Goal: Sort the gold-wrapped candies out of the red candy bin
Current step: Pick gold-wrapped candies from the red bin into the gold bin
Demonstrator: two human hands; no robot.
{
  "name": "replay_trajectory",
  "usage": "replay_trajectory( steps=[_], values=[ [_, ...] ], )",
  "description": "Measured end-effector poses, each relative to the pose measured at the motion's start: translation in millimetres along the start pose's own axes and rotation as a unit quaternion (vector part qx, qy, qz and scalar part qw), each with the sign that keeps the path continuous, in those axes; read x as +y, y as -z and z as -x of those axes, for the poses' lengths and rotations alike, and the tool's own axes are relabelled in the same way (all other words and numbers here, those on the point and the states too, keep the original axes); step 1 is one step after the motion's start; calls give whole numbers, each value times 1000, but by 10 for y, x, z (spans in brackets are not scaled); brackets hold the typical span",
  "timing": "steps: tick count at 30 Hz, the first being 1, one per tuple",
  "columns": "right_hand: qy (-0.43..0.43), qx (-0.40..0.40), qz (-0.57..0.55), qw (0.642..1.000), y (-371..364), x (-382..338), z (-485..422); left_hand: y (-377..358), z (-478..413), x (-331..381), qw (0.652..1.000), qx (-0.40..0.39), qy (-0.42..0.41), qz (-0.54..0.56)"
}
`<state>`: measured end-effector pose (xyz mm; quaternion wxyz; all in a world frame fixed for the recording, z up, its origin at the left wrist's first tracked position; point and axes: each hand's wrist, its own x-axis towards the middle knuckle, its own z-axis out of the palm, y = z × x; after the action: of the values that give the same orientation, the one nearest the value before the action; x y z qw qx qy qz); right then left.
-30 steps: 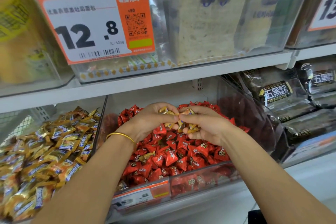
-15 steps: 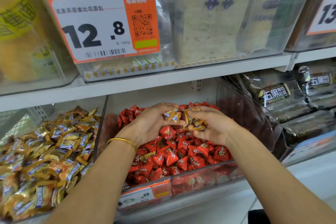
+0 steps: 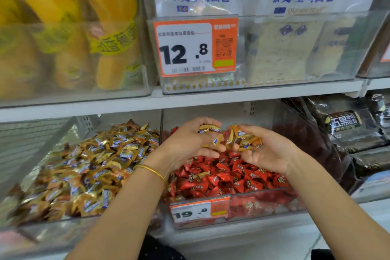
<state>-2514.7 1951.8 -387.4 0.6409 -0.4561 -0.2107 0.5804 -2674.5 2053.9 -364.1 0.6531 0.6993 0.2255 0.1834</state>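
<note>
The clear bin of red-wrapped candies (image 3: 230,177) sits on the lower shelf, with an orange 19.8 price tag on its front wall (image 3: 263,207). Above the red pile, my left hand (image 3: 187,143) curls round a few gold-wrapped candies (image 3: 210,130). Beside it my right hand (image 3: 268,150) cups several more gold candies (image 3: 245,139) in curled fingers. The two hands nearly touch. One gold candy (image 3: 199,175) still lies among the red ones near my left wrist.
A bin full of gold-wrapped candies (image 3: 84,167) stands directly left of the red bin. Dark packaged goods (image 3: 346,129) fill the bin to the right. The shelf above (image 3: 232,96) holds bread packs behind a 12.8 price tag (image 3: 196,48) and yellow packages (image 3: 63,34).
Both hands have risen slightly off the red pile with the gold candies and drawn a little apart. The camera has swung up and left, so the whole scene sits lower and further right.
</note>
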Motion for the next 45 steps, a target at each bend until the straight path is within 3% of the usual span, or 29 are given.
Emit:
replay_trajectory(
  steps=[4,7,9,12,15,21,25,28,31,36,39,42,44,45],
  values=[
    [43,-70,81,993,-597,202,-2,381,442,90,999,32,-4,-40],
    [57,-89,158,982,-1202,319,-146,775,715,114,991,103,-8,-80],
    [56,-86,195,975,-1603,357,-276,1047,837,129,976,152,-27,-153],
    [45,-93,250,963,-2003,375,-442,1405,954,120,941,153,-8,-300],
    [22,-74,267,961,-2077,362,-510,1654,1090,-6,907,160,24,-388],
    [93,-47,218,970,-1557,312,-374,1424,1176,-219,913,215,-119,-326],
    [154,7,190,969,-993,158,-124,849,927,-102,890,143,-222,-373],
    [162,65,246,954,-538,22,31,415,592,-47,886,58,-226,-401],
    [117,73,353,925,-197,-38,87,104,227,-89,858,-45,-174,-480],
    [-38,-48,519,853,34,61,-37,-114,-156,-320,775,-202,-40,-597],
    [-19,-41,563,825,108,139,-147,-105,-276,-465,726,-179,9,-664],
    [60,-8,544,837,134,112,-231,-38,-357,-532,731,-132,31,-669],
    [53,-91,545,832,93,98,-254,12,-381,-574,725,-101,20,-681],
    [29,-138,573,807,59,109,-264,34,-376,-598,724,-86,12,-684]
  ],
)
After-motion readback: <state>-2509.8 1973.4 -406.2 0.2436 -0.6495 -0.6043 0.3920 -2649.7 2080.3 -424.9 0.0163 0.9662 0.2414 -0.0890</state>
